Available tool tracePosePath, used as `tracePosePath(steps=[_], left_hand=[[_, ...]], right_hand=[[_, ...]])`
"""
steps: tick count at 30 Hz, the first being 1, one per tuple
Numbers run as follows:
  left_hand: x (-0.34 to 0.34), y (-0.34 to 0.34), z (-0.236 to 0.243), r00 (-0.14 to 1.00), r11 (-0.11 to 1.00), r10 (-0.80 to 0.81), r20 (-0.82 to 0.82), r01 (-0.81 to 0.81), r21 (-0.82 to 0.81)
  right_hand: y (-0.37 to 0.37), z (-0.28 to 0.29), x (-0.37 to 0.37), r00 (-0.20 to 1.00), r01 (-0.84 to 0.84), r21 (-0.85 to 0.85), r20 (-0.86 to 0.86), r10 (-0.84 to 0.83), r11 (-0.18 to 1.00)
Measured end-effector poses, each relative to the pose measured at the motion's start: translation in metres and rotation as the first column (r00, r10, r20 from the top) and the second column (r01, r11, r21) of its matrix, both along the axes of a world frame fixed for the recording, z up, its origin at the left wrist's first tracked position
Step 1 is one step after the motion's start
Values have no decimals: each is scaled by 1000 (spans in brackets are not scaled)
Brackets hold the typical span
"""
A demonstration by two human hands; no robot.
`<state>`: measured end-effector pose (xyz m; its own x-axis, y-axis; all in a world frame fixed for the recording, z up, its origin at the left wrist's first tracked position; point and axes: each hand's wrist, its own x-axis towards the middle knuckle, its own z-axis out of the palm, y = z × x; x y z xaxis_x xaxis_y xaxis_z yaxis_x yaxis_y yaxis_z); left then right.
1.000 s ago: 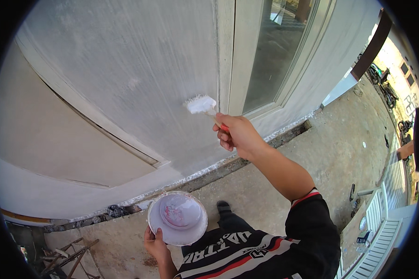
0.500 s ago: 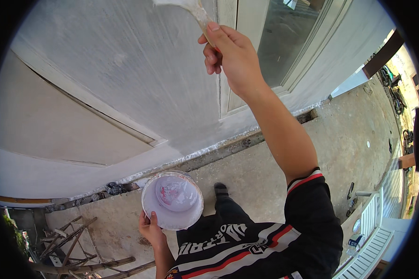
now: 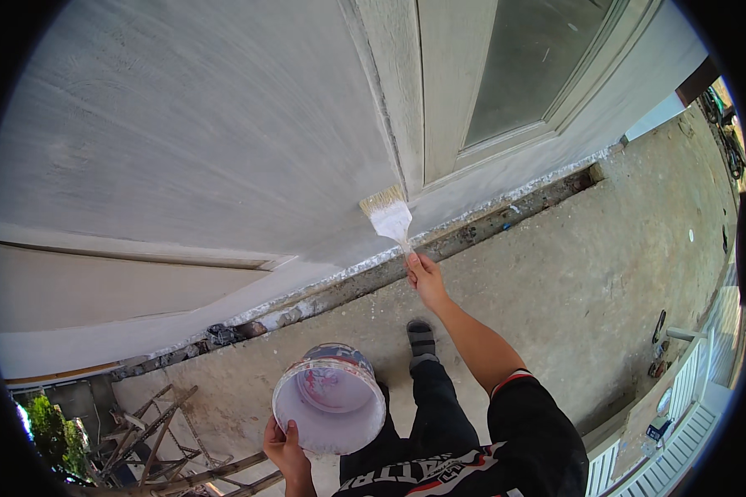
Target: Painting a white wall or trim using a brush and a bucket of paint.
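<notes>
My right hand (image 3: 425, 277) is closed on the handle of a wide paintbrush (image 3: 389, 217). Its white-coated head, with pale bristles, is against the grey-white wall (image 3: 191, 141) beside the lower corner of a wooden-framed window (image 3: 535, 66). At the lower middle, my left hand (image 3: 286, 445) grips a round paint bucket (image 3: 327, 422) by its left side. The bucket is tilted, showing pale lilac-white paint and pink marks inside. My dark-shod foot stands on the concrete just right of the bucket.
A narrow trench (image 3: 472, 247) with rubble runs along the wall's base. At lower left are a rusty metal trestle (image 3: 149, 439) and green plants (image 3: 50, 431). A white slatted bench (image 3: 688, 381) with small items is at lower right, and motorbikes (image 3: 725, 132) stand at far right.
My right hand and brush went up the wall half a second ago and are now lower, near the window's bottom corner. The view has shifted, and the bucket appears lower in it.
</notes>
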<state>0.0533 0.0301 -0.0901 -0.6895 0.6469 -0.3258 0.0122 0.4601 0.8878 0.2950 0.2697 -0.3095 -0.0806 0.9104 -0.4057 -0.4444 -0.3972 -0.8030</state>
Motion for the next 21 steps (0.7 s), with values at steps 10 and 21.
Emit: tracePosePath(steps=[10,21], left_hand=[[3,-9,12,999,996,0,41,-4,92],[11,-18,41,997,976,44,56,-55,210]], right_hand=[[-6,-11,-6,937,53,-247,346,37,968],[14,397,27,974,-128,-96,175,143,987]])
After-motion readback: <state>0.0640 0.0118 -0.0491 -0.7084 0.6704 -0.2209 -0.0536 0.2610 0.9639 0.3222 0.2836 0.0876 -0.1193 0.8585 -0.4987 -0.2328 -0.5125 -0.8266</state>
